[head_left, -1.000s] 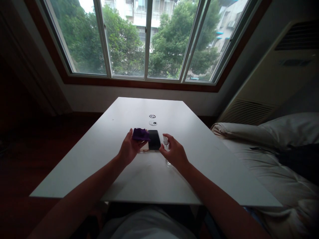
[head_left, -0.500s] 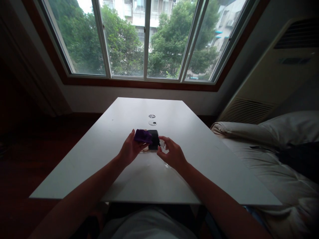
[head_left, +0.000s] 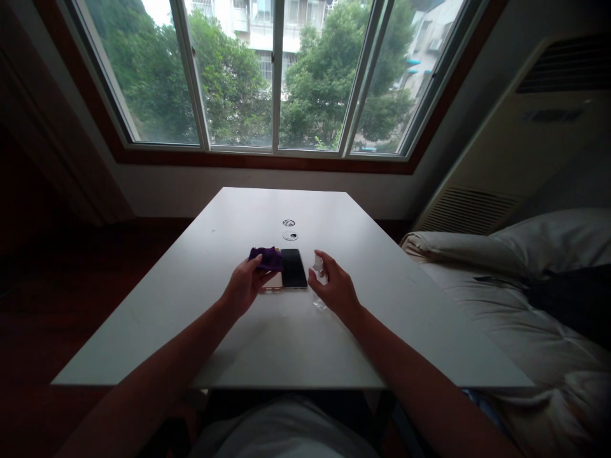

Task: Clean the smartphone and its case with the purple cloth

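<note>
My left hand holds a folded purple cloth between thumb and fingers. Below and beside the cloth, a dark-screened phone lies on the white table, with a pinkish-gold flat item against its left side, partly covered by the cloth and my fingers. My right hand is curled around a small clear bottle with a whitish top, just right of the phone; the bottle looks upright.
Two round stickers or discs sit on the table beyond the phone. A bed with pale bedding and dark cloth is at the right, near an air conditioner. A window is ahead.
My left hand and the cloth have shifted left, uncovering more of the phone. My right hand and the bottle have moved right, away from the phone, and the bottle stands more upright.
</note>
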The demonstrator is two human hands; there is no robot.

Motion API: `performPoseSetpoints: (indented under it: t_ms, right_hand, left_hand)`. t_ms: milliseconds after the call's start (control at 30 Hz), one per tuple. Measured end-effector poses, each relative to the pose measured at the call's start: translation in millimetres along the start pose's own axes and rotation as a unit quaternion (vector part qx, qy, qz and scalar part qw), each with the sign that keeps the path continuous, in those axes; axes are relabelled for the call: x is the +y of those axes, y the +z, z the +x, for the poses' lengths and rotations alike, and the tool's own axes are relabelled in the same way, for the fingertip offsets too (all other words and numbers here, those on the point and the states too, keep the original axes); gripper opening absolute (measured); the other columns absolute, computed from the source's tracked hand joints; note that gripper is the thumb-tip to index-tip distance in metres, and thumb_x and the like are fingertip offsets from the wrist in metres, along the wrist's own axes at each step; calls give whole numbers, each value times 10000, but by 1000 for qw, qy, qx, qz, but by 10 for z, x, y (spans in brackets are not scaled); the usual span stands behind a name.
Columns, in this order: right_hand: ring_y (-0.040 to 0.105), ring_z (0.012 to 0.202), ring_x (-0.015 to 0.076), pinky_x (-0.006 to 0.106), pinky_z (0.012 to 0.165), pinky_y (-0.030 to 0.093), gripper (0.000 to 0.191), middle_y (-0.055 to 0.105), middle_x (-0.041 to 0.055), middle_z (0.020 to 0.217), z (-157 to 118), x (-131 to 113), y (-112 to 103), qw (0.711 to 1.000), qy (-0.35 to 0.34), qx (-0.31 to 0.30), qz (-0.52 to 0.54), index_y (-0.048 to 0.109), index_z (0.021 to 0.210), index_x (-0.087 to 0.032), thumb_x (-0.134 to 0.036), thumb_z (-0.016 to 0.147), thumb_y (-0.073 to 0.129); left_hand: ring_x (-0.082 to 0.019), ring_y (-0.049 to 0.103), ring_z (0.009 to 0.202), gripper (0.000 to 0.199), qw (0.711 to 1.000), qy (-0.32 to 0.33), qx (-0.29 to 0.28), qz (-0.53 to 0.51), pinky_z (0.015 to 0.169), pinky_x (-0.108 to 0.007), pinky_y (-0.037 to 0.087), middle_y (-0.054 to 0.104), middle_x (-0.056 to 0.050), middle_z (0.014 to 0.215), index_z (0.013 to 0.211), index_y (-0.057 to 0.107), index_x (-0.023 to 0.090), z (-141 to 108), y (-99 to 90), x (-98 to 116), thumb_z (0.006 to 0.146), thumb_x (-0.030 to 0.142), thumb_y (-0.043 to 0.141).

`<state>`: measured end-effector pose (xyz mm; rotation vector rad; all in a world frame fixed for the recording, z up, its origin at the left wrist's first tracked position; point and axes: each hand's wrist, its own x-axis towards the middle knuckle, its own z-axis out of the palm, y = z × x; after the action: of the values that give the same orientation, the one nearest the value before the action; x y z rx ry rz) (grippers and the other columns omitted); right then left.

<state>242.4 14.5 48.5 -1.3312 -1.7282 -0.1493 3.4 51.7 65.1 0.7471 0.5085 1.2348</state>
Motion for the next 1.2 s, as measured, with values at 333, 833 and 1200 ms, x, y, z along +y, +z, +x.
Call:
performPoseSetpoints:
  t_ms: [333,833,1200]
  right_hand:
    - [659,852,243,385,758,555,552,701,137,1107,244,729,-114,985,149,85,-2,561,1346,-161,-541,945,541]
    - [435,1351,358,568,1142,344,647,512,226,1387,255,573,-261,969,48,217,-112,526,1365,-95,-508,892,681]
    - [624,905,240,397,789,512,420,688,104,1064,-249,-454,239,952,-195,-237,-1,667,1203,-197,-499,912,683]
  left_hand:
    - [-258,704,1062,286,992,48,117,28,895,-407,615,709,-155,1170,1167,640,108,120,-230,121,893,175,680]
    - [-227,700,986,340,982,69,164,65,775,-290,597,718,-134,1090,1131,652,106,69,-173,216,827,212,761]
    - [-218,693,891,365,977,63,190,71,680,-274,564,705,-137,1027,1135,640,99,61,-128,214,824,256,746]
